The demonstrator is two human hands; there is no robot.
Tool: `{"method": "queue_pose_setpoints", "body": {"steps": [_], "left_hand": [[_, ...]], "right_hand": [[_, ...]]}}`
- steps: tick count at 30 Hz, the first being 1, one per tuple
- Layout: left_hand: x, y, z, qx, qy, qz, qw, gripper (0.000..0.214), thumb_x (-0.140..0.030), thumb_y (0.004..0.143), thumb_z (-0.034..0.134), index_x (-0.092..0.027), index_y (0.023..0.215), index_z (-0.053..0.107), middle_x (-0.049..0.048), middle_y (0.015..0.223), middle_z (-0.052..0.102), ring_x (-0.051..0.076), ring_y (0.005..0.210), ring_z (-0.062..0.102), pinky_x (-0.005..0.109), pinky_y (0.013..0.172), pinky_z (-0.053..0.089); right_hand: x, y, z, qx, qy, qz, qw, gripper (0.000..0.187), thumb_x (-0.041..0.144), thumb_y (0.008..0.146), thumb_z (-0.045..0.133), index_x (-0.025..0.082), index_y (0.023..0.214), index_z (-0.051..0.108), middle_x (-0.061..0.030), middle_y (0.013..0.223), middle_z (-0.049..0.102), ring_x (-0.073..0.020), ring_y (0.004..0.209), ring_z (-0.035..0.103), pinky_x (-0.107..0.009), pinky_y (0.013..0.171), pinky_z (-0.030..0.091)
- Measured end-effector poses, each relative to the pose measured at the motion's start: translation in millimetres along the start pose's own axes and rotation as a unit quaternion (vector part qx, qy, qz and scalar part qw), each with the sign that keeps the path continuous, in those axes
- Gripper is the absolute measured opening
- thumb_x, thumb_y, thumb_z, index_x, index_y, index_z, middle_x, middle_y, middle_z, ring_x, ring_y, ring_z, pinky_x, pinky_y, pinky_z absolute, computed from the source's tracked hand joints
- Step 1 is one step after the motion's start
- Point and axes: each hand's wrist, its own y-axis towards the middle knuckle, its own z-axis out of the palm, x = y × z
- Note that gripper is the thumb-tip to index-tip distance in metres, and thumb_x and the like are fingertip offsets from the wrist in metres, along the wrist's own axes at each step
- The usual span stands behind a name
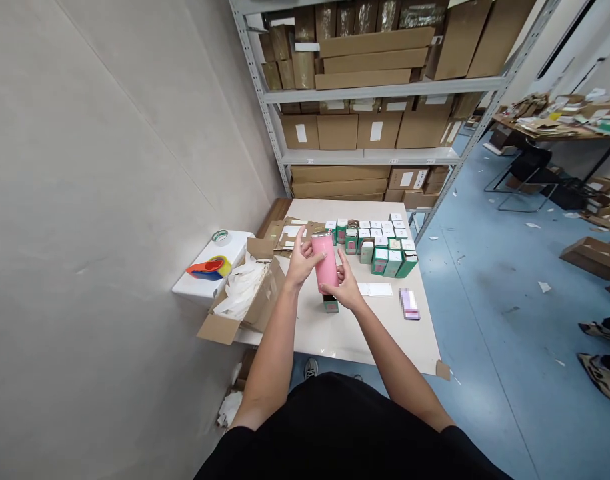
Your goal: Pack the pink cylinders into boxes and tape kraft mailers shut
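The left hand (pixel 299 263) and right hand (pixel 347 285) held a tall pink cylindrical tumbler (pixel 326 263), slightly tilted, up off a white rectangular table (pixel 365 340), roughly above the table's middle and nearer its near edge than its far one. The right hand's fingers (pixel 341 267) curled around the tumbler's lower half in a firm grasp. The left hand's fingers (pixel 301 239) were splayed beside its upper half, and whether they gripped or merely steadied it could not be told. Its smooth, glossy wall looked stiff and likely slippery, though the tumbler was probably light; the straight barrel seemed the surest place to take hold. Directly below it stood a small green-and-white carton (pixel 330 303). Rows of similar green-and-white cartons (pixel 385 250) crowded the far right corner, and a brown cardboard box (pixel 249 300) stuffed with white paper sat at the left edge.
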Motion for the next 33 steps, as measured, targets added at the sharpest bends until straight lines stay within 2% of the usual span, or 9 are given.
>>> {"method": "queue_pose_setpoints", "body": {"steps": [3, 7, 9, 13, 21, 27, 29, 31, 33], "left_hand": [[7.8, -1.1, -2.6, -0.008, 0.008, -0.010, 1.000, 0.121, -0.041, 0.073, 0.090, -0.031, 0.166, 0.014, 0.0112, 0.125, 0.069, 0.025, 0.112, 0.070, 0.040, 0.100, 0.055], [15.1, -1.7, -8.4, 0.021, -0.026, -0.028, 0.999, 0.120, -0.045, 0.076, 0.088, -0.029, 0.167, 0.011, 0.0131, 0.127, 0.070, 0.026, 0.110, 0.071, 0.043, 0.100, 0.056], [17.1, -2.0, -11.1, 0.022, -0.022, -0.021, 0.999, 0.116, -0.046, 0.077, 0.087, -0.031, 0.166, 0.014, 0.0137, 0.136, 0.066, 0.026, 0.117, 0.068, 0.043, 0.102, 0.055], [20.5, -3.1, -14.8, 0.024, 0.023, -0.009, 0.999, 0.106, -0.045, 0.080, 0.084, -0.031, 0.164, 0.022, 0.0135, 0.143, 0.061, 0.026, 0.120, 0.066, 0.042, 0.104, 0.054], [27.0, -4.4, -22.9, 0.043, 0.149, -0.003, 0.988, 0.071, -0.033, 0.088, 0.072, -0.034, 0.152, 0.042, 0.0099, 0.151, 0.052, 0.025, 0.127, 0.061, 0.038, 0.096, 0.057], [56.1, -9.0, -37.9, 0.056, 0.204, -0.015, 0.977, 0.052, -0.029, 0.091, 0.066, -0.032, 0.141, 0.052, 0.0090, 0.149, 0.052, 0.023, 0.117, 0.064, 0.037, 0.090, 0.058], [67.2, -10.5, -44.1, 0.058, 0.208, -0.018, 0.976, 0.049, -0.030, 0.089, 0.068, -0.031, 0.137, 0.055, 0.0091, 0.147, 0.053, 0.023, 0.116, 0.064, 0.036, 0.089, 0.058], [76.8, -11.3, -50.1, 0.049, 0.209, -0.013, 0.977, 0.047, -0.030, 0.088, 0.069, -0.030, 0.134, 0.057, 0.0091, 0.144, 0.054, 0.024, 0.117, 0.063, 0.036, 0.089, 0.058], [86.0, -11.0, -55.4, 0.026, 0.207, -0.001, 0.978, 0.043, -0.029, 0.088, 0.069, -0.029, 0.130, 0.059, 0.0091, 0.142, 0.054, 0.024, 0.120, 0.061, 0.036, 0.089, 0.059]], "right_hand": [[-4.1, 2.0, 0.8, -0.017, -0.024, 0.010, 1.000, 0.128, 0.041, 0.062, 0.092, 0.033, 0.166, 0.018, -0.0052, 0.116, 0.062, -0.0217, 0.095, 0.063, -0.042, 0.093, 0.056], [-8.4, 2.6, 1.9, 0.029, 0.020, 0.003, 0.999, 0.117, 0.039, 0.070, 0.085, 0.034, 0.166, 0.019, -0.0052, 0.117, 0.061, -0.0215, 0.098, 0.064, -0.041, 0.093, 0.056], [-11.0, 3.5, 3.7, 0.020, 0.021, 0.006, 1.000, 0.116, 0.038, 0.070, 0.086, 0.035, 0.165, 0.021, -0.0041, 0.114, 0.061, -0.0216, 0.096, 0.064, -0.041, 0.090, 0.057], [-17.8, 6.9, 6.6, 0.023, 0.021, 0.002, 1.000, 0.121, 0.036, 0.067, 0.087, 0.037, 0.166, 0.017, -0.0030, 0.112, 0.061, -0.0220, 0.098, 0.065, -0.041, 0.092, 0.057], [-42.2, 10.5, 9.9, 0.006, 0.035, 0.059, 0.998, 0.119, 0.036, 0.061, 0.091, 0.033, 0.163, 0.029, -0.0022, 0.106, 0.062, -0.0214, 0.090, 0.068, -0.039, 0.082, 0.062], [-77.9, 10.0, 19.0, 0.010, 0.047, 0.081, 0.996, 0.122, 0.036, 0.059, 0.093, 0.031, 0.163, 0.030, -0.0061, 0.117, 0.065, -0.0230, 0.096, 0.069, -0.041, 0.089, 0.060], [-95.1, 10.7, 14.4, 0.046, 0.048, 0.068, 0.996, 0.112, 0.036, 0.061, 0.091, 0.031, 0.159, 0.038, -0.0067, 0.123, 0.066, -0.0242, 0.104, 0.069, -0.042, 0.095, 0.057], [-115.9, 12.0, 5.9, 0.069, 0.048, 0.058, 0.995, 0.089, 0.037, 0.068, 0.085, 0.030, 0.150, 0.051, -0.0067, 0.126, 0.068, -0.0258, 0.114, 0.066, -0.044, 0.102, 0.053], [-139.0, 13.3, -2.2, 0.009, 0.034, 0.078, 0.996, 0.064, 0.037, 0.075, 0.075, 0.027, 0.136, 0.062, -0.0074, 0.124, 0.070, -0.0266, 0.119, 0.064, -0.045, 0.103, 0.051]]}}
